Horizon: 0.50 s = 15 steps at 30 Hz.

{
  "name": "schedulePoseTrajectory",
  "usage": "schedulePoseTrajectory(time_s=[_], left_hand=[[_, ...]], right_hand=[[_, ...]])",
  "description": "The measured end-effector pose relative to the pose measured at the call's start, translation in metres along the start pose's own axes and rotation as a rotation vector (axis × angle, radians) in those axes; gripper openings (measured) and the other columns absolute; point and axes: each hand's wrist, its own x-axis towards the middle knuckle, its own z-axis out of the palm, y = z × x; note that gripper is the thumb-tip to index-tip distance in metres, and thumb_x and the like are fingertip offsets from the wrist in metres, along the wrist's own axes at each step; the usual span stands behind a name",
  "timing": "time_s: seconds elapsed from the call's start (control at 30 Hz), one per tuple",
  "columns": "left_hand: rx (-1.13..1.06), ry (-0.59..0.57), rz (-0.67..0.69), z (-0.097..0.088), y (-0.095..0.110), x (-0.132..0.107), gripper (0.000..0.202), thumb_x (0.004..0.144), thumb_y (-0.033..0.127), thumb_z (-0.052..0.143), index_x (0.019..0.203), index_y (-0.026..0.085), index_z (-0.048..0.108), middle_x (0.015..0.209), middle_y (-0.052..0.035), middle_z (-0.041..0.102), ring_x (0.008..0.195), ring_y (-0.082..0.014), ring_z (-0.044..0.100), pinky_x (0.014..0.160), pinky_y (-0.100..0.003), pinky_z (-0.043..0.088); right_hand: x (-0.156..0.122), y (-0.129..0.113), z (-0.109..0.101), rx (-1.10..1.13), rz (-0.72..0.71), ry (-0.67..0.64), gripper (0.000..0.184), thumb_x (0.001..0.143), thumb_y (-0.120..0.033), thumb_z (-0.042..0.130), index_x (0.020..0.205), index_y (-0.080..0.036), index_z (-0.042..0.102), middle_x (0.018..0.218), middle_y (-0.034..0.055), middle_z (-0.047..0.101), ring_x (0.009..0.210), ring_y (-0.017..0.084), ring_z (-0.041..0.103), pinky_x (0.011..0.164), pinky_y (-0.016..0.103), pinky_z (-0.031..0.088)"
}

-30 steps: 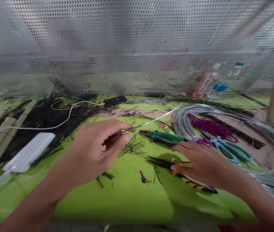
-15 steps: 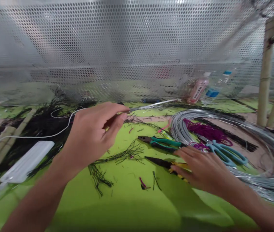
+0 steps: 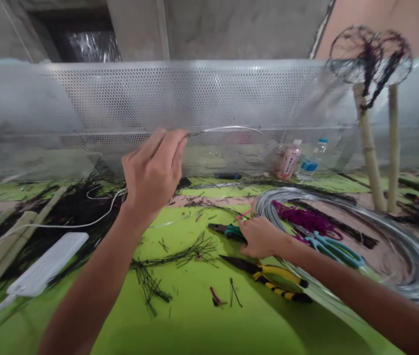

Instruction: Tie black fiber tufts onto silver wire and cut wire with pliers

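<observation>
My left hand (image 3: 153,167) is raised above the table, fingers pinched on the end of a thin silvery wire (image 3: 231,128). The wire runs out to the right in a slight bow. Lower down, my right hand (image 3: 264,236) closes over the handles of the teal-handled pliers (image 3: 233,231), whose dark jaws point left. Most of those handles are hidden under my fingers. Just below lie yellow-and-black long-nose pliers (image 3: 278,271), apart from my hand. Thin black wire strands (image 3: 179,254) lie bundled on the green surface between my arms.
At the right are a large coil of silver wire (image 3: 390,222), blue scissors (image 3: 337,249) and purple cord (image 3: 305,217). Two bottles (image 3: 288,160) stand by the perforated metal panel (image 3: 209,93). Bamboo posts (image 3: 370,153) rise at the right. A white power bank (image 3: 48,266) with a cable lies left.
The view has tilted up. My left hand has lifted with the wire. My right hand has moved from beside the yellow pliers onto the teal-handled pliers.
</observation>
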Motion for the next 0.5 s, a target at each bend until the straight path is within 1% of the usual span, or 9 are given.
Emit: schedulePoseTrajectory(time_s=[0.1, 0.17, 0.23, 0.3, 0.33, 0.4, 0.47, 0.5], left_hand=[[0.048, 0.142, 0.052, -0.014, 0.012, 0.012, 0.019, 0.099, 0.02, 0.058, 0.107, 0.018, 0.075, 0.084, -0.0066, 0.076, 0.064, -0.0159, 0.065, 0.059, -0.029, 0.044], [0.072, 0.195, 0.094, -0.027, 0.022, 0.015, 0.016, 0.096, 0.017, 0.063, 0.107, 0.017, 0.075, 0.076, -0.0047, 0.073, 0.06, -0.0143, 0.062, 0.057, -0.028, 0.042], [0.087, 0.217, 0.116, -0.042, 0.032, 0.014, 0.017, 0.094, 0.013, 0.067, 0.108, 0.016, 0.075, 0.068, -0.0021, 0.069, 0.056, -0.0131, 0.059, 0.056, -0.028, 0.041], [0.108, 0.225, 0.121, -0.054, 0.041, 0.011, 0.02, 0.091, 0.011, 0.07, 0.109, 0.016, 0.075, 0.07, -0.002, 0.071, 0.058, -0.013, 0.061, 0.06, -0.026, 0.046], [0.119, 0.235, 0.12, -0.059, 0.044, 0.009, 0.02, 0.089, 0.01, 0.072, 0.108, 0.014, 0.076, 0.07, -0.0021, 0.071, 0.057, -0.0127, 0.061, 0.062, -0.026, 0.048], [0.133, 0.252, 0.127, -0.065, 0.051, 0.005, 0.019, 0.086, 0.008, 0.075, 0.105, 0.012, 0.076, 0.068, -0.002, 0.072, 0.055, -0.0119, 0.062, 0.063, -0.025, 0.05], [0.128, 0.258, 0.133, -0.066, 0.056, 0.002, 0.018, 0.084, 0.007, 0.077, 0.102, 0.011, 0.076, 0.07, -0.0022, 0.075, 0.056, -0.0117, 0.064, 0.064, -0.024, 0.052], [0.116, 0.253, 0.133, -0.066, 0.057, 0.0, 0.019, 0.084, 0.006, 0.077, 0.102, 0.011, 0.076, 0.073, -0.0026, 0.076, 0.059, -0.012, 0.066, 0.065, -0.023, 0.052]], right_hand=[[-0.003, 0.002, -0.004, 0.087, 0.005, 0.088, 0.034, 0.098, -0.038, 0.062, 0.127, -0.019, 0.062, 0.128, 0.0093, 0.063, 0.109, 0.023, 0.065, 0.092, 0.043, 0.057], [-0.008, 0.009, -0.01, 0.163, -0.001, 0.141, 0.033, 0.099, -0.039, 0.062, 0.125, -0.019, 0.062, 0.125, 0.0088, 0.064, 0.106, 0.021, 0.066, 0.09, 0.042, 0.058], [-0.021, 0.019, -0.017, 0.258, -0.03, 0.181, 0.034, 0.096, -0.037, 0.065, 0.124, -0.017, 0.062, 0.115, 0.0085, 0.068, 0.099, 0.022, 0.067, 0.087, 0.043, 0.058], [-0.041, 0.027, -0.023, 0.378, -0.085, 0.201, 0.035, 0.089, -0.03, 0.067, 0.12, -0.015, 0.063, 0.098, 0.0077, 0.07, 0.089, 0.023, 0.067, 0.083, 0.042, 0.057], [-0.053, 0.028, -0.026, 0.447, -0.109, 0.207, 0.031, 0.089, -0.028, 0.064, 0.117, -0.016, 0.065, 0.093, 0.0071, 0.071, 0.082, 0.022, 0.067, 0.079, 0.04, 0.058], [-0.076, 0.025, -0.029, 0.586, -0.14, 0.22, 0.026, 0.092, -0.032, 0.053, 0.107, -0.016, 0.066, 0.09, 0.0078, 0.072, 0.077, 0.022, 0.068, 0.07, 0.035, 0.059], [-0.091, 0.013, -0.032, 0.718, -0.174, 0.236, 0.031, 0.096, -0.033, 0.042, 0.11, -0.017, 0.064, 0.095, 0.0086, 0.073, 0.079, 0.021, 0.07, 0.071, 0.034, 0.059], [-0.094, 0.004, -0.034, 0.806, -0.192, 0.262, 0.032, 0.096, -0.033, 0.041, 0.113, -0.017, 0.063, 0.1, 0.0095, 0.073, 0.081, 0.021, 0.07, 0.072, 0.034, 0.06]])
